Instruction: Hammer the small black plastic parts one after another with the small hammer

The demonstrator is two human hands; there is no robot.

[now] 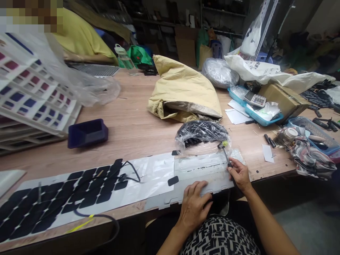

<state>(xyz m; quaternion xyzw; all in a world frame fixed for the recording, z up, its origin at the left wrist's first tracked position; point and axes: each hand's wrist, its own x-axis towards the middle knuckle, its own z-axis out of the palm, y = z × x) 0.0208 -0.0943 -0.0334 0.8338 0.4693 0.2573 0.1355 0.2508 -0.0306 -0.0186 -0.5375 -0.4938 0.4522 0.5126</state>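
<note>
My right hand [239, 174] is closed on a small brush [226, 153] with a dark handle and a yellowish tip. The tip points away from me, near a clear bag of black parts [202, 132]. My left hand [195, 203] lies flat with its fingers stretched out on a long grey-white strip [198, 166] at the table's front edge. A black oval pad [173, 181] sits on that strip. To the left, a white sheet [148, 177] carries many black oval pads [79, 191] in rows.
A dark blue tray [87, 132] stands on the wooden table [132, 124]. A yellow padded bag [180, 92], a calculator [255, 100] in a blue tray, a cardboard box [285, 99] and stacked sample cards [29, 95] lie around. A black cable [106, 219] hangs over the front edge.
</note>
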